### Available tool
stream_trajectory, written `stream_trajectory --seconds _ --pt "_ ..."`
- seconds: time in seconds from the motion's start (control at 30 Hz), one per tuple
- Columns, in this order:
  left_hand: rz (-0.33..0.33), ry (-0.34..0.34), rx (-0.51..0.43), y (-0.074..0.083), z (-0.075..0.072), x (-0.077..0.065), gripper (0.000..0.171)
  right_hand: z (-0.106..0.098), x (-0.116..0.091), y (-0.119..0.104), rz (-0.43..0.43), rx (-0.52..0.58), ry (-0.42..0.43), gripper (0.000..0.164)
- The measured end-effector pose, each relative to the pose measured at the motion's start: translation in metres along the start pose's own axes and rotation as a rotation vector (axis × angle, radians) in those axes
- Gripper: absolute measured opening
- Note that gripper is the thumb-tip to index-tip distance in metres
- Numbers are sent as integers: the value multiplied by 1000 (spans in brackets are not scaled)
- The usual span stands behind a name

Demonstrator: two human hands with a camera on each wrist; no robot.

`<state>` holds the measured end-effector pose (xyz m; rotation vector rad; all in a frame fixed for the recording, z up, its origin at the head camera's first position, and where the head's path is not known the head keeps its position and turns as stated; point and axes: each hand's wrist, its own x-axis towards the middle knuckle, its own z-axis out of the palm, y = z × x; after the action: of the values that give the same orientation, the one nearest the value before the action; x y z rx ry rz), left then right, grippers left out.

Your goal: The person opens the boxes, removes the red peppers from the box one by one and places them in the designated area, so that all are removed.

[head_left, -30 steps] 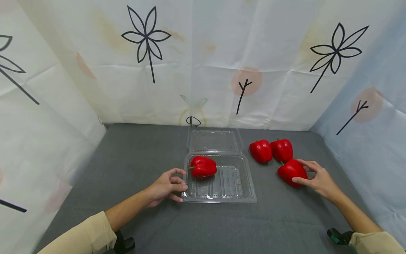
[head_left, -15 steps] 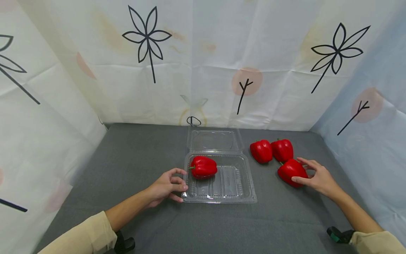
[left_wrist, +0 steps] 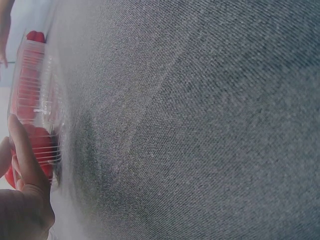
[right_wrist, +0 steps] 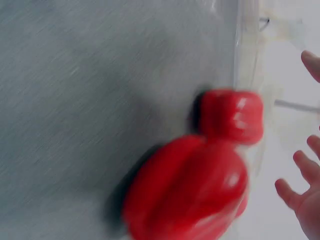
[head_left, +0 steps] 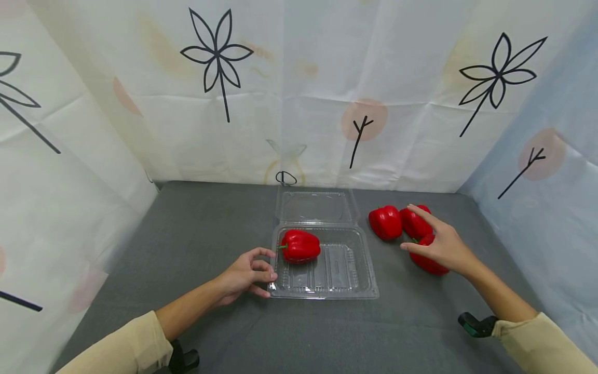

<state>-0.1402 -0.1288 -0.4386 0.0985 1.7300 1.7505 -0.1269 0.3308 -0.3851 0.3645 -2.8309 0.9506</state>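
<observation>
A clear plastic clamshell container [head_left: 343, 265] lies with its lid folded back on the grey cloth. Inside its left half rests one red bell pepper [head_left: 300, 246], stem to the left. My left hand [head_left: 240, 278] holds the container's left edge near the front corner; the left wrist view shows fingers [left_wrist: 27, 155] along its side wall. Over the peppers on the right hovers my right hand [head_left: 441, 246], thumb and fingers spread, holding nothing. Below it is the nearest red bell pepper [head_left: 427, 265], partly hidden. Two more bell peppers, a left one [head_left: 385, 223] and a back one [head_left: 413, 222], sit behind.
The container's flat lid [head_left: 317, 206] reaches back toward the patterned curtain [head_left: 317, 78] behind the table. Grey cloth [head_left: 210, 223] covers the table. More curtain [head_left: 560, 208] hangs along the right side.
My right hand has let go of the nearest bell pepper, risen and shifted left and back over the group. My left hand and the container have stayed in place.
</observation>
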Motion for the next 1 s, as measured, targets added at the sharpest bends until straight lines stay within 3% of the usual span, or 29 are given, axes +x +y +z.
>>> stream_trajectory --seconds 0.4,0.83,1.0 --pt "2 -3 -5 -3 -1 0 61 40 49 -55 -202 74 -210 94" --pt "12 -9 -10 -2 0 1 59 84 63 -84 -286 176 -400 91" --pt "13 -4 -7 -2 0 0 59 94 68 -95 -306 156 -439 90"
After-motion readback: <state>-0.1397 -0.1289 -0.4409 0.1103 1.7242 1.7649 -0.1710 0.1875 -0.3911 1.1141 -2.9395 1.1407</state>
